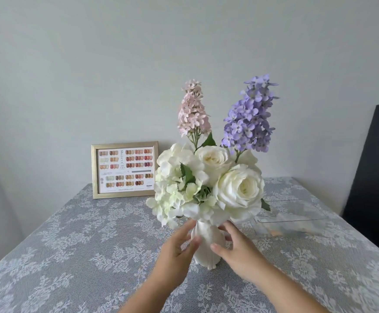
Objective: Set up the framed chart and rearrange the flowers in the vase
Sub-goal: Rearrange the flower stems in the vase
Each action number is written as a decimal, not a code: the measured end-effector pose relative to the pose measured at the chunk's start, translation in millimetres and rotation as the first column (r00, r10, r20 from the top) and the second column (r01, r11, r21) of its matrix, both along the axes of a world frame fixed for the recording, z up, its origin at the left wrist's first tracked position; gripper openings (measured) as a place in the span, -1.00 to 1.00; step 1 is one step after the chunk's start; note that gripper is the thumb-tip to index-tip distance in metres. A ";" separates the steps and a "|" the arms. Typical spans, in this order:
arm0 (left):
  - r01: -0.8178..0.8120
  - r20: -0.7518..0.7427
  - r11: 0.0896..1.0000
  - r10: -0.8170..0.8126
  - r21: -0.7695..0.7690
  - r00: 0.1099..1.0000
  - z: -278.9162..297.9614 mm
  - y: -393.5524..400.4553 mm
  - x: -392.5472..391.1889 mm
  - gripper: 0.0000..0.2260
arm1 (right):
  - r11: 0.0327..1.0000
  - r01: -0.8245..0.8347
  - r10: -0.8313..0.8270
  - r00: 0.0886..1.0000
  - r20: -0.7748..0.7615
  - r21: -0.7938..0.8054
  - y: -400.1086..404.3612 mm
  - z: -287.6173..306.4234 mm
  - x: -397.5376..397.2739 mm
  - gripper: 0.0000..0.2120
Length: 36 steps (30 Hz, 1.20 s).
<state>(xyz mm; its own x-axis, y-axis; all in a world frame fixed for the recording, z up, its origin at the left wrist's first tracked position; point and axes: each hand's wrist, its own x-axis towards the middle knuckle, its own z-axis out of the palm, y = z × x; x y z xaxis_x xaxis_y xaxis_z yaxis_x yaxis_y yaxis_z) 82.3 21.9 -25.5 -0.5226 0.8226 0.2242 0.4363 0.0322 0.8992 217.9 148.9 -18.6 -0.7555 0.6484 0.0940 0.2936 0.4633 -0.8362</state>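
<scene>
Flanking the vase, both hands seemingly touch it.

A white vase stands on a table with a grey lace cloth; the left hand and right hand rest against its two sides, fingers spread; white roses, a pink spray and a purple spray fill it; a gold-framed chart stands upright against the wall, behind and to the left; a clear plastic box lies to the right.
</scene>
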 end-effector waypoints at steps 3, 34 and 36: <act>-0.032 -0.027 0.999 0.033 0.020 0.999 -2.2 8.5 -4.0 -0.61 | 0.997 0.042 -0.041 0.999 -0.016 0.060 1.1 3.7 -7.7 -0.49; -0.259 0.245 0.966 0.250 0.007 0.937 48.0 224.3 -165.5 -0.62 | 0.974 0.135 -0.157 0.981 -0.113 -0.181 186.0 46.1 -199.5 -0.56; -0.266 0.235 0.964 0.257 0.004 0.937 46.4 230.1 -173.4 -0.65 | 0.969 0.138 -0.165 0.979 -0.119 -0.206 192.3 41.7 -207.7 -0.56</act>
